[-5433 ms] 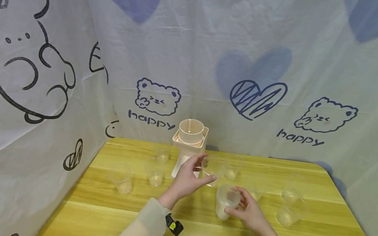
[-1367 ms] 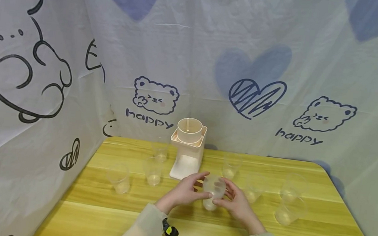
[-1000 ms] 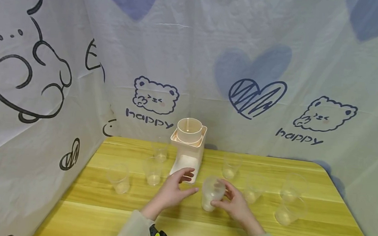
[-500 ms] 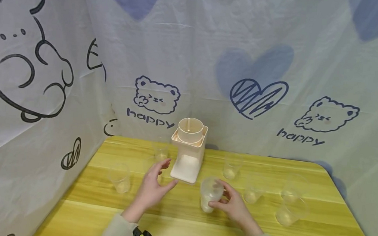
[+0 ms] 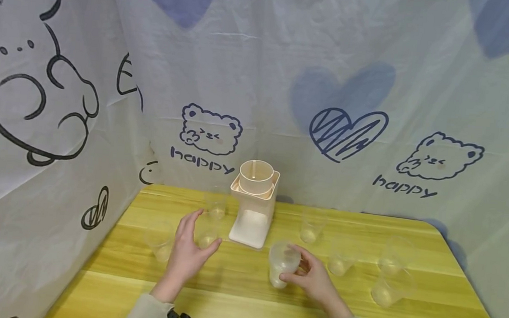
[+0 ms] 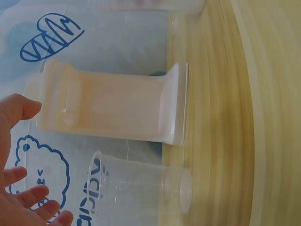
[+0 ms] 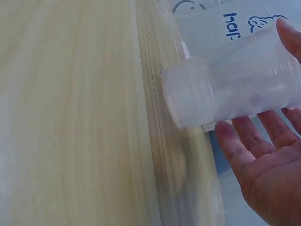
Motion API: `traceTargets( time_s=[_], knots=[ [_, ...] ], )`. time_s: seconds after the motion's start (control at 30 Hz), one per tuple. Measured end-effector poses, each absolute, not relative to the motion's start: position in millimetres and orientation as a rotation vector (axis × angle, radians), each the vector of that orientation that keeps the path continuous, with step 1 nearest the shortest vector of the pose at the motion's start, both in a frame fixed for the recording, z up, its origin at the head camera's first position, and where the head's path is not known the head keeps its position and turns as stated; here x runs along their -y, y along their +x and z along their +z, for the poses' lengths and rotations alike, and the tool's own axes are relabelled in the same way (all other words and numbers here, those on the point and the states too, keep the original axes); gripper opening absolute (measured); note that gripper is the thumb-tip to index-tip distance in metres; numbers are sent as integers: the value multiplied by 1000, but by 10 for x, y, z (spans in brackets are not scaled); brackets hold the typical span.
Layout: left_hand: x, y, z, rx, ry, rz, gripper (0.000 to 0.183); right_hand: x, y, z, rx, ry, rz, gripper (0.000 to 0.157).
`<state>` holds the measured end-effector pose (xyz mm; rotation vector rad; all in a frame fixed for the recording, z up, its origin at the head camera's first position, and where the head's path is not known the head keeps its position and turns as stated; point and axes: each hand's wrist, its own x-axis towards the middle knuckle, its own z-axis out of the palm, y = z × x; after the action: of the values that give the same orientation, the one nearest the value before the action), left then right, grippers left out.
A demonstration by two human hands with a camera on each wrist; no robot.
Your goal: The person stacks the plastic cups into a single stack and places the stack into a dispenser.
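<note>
My right hand (image 5: 316, 280) holds a stack of nested clear plastic cups (image 5: 277, 269), mouth up, between thumb and fingers. The right wrist view shows the fingers along one side of the cup stack (image 7: 225, 89) and the thumb near its rim. My left hand (image 5: 186, 254) is spread, thumb apart from the fingers, around the near side of a single clear plastic cup (image 5: 207, 238). In the left wrist view this upright cup (image 6: 141, 186) stands between the pale dispenser-like stand (image 6: 122, 106) and the left hand's fingers (image 6: 33, 195), with a gap showing.
The cream stand (image 5: 251, 224) with a round top holder is at the back centre of the wooden table (image 5: 232, 303). Other single clear cups stand around: one far left (image 5: 162, 249), one behind (image 5: 217, 209), several on the right, including a front one (image 5: 383, 294). A printed curtain (image 5: 261, 79) encloses the table.
Earlier my left hand was at a cup before the stand, then at the stack with the right hand. It has let go and moved left to another cup. The right hand keeps holding the stack.
</note>
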<state>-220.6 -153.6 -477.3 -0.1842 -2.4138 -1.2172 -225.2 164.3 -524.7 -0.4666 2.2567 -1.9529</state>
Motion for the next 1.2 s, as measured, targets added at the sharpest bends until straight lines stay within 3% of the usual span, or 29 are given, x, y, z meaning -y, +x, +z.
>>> traceTargets(
  time_s=[0.63,1.2],
  knots=[
    [1665,-2426,-4949,2594,71,-1407,110,-1644,-2230,-5270,-2217,-425,-1989,75],
    [1698,-2615,-5126,2573,162,-1558,101,-1646,-2257,-5302,-2244,-375,-1980,74]
  ],
)
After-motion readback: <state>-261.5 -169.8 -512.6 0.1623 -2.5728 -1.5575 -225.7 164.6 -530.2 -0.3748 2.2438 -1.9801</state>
